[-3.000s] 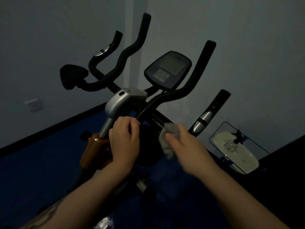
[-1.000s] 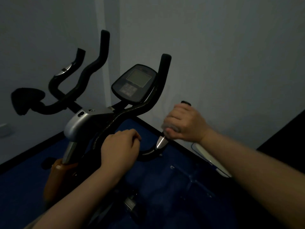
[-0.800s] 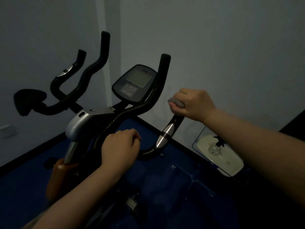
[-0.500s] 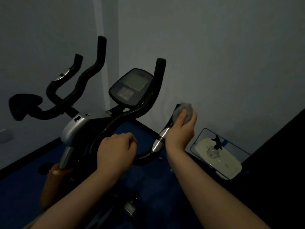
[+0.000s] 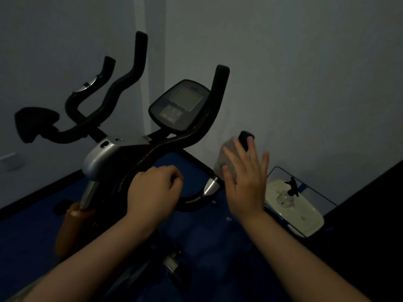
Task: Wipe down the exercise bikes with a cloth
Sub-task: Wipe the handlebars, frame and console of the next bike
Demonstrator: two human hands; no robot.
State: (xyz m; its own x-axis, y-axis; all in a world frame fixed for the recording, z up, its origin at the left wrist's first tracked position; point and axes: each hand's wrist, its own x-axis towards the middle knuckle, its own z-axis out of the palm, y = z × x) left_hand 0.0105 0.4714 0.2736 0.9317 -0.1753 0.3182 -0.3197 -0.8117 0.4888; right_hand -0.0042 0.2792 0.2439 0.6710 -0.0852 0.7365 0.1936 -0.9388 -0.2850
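Note:
A black exercise bike (image 5: 102,160) with a silver head stands in front of me in a dim room. Its oval console (image 5: 181,104) sits between the curved handlebars. My left hand (image 5: 152,192) is closed around the near handlebar bend. My right hand (image 5: 245,182) is spread flat with fingers apart, pressing a grey cloth (image 5: 224,158) against the lower right handlebar grip (image 5: 245,137). Only the grip's black tip shows above my fingers, and a silver band (image 5: 210,186) shows below the cloth.
A pale wall rises close behind the bike. A white dish-like object inside a dark frame (image 5: 292,201) lies on the blue floor (image 5: 32,232) to the right. A dark edge (image 5: 370,203) closes off the far right. A black pad (image 5: 35,123) sticks out at the left.
My right hand moved from the bike's centre to the lower right grip, rubbed along it with the cloth, and has now spread its fingers flat. The left hand stayed on the handlebar.

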